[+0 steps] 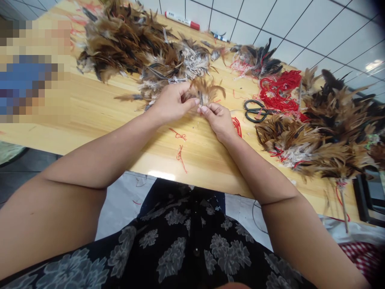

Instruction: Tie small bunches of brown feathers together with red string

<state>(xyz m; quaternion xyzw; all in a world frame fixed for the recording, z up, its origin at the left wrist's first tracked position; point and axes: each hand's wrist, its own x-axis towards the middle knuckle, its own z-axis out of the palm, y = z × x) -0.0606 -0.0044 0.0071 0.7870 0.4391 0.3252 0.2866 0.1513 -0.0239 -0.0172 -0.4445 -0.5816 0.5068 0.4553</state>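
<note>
Between my two hands is a small bunch of brown feathers (207, 89), its pale quill ends pointing toward me. My left hand (173, 100) is closed, thumb and fingers pinching the bunch from the left. With thumb and forefinger my right hand (219, 119) pinches the quill ends at the bunch's base. A coil of red string (237, 127) lies partly hidden behind my right hand. Loose feathers with pale quills (192, 60) lie just beyond my left hand. Short red string scraps (180, 154) rest on the wooden table (207, 164) in front of me.
Black-handled scissors (255, 111) lie right of my hands beside a heap of red cord (281, 90). Large brown feather piles (120, 40) stand at the back left, with feather bundles (327, 120) at right. A red-capped marker (182, 20) lies by the tiled wall (270, 24).
</note>
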